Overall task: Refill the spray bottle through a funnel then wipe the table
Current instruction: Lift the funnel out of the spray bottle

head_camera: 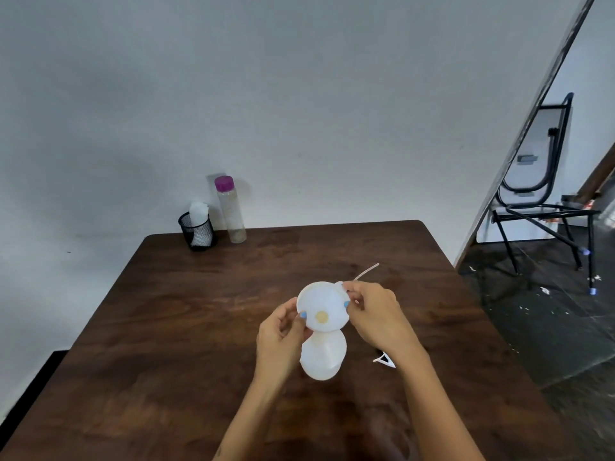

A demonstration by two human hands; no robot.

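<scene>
Both hands are on the funnel (322,306) right now: the left hand (283,331) pinches its near-left rim, thumb inside the bowl, and the right hand (372,314) pinches the far-right rim, fingers curled. Just below them stands the spray bottle (324,357), white and upright on the table (199,327), and the funnel's spout seems to sit at the bottle's neck, though whether it is fully seated I cannot tell.

Here is the danger, as I judge it: that wide bowl makes things top-heavy, so letting go of the rim with the spout only half in could tip the funnel or the whole bottle. The sprayer head (384,359) lies just behind the right wrist, its tube (366,271) poking out beyond the right fingers; a careless forearm could sweep it away. The refill bottle (230,211) with the purple cap waits far ahead of the left hand, beside a mesh cup (199,232), so one hand must leave to fetch it, and an unsteadied pour could spill.
</scene>
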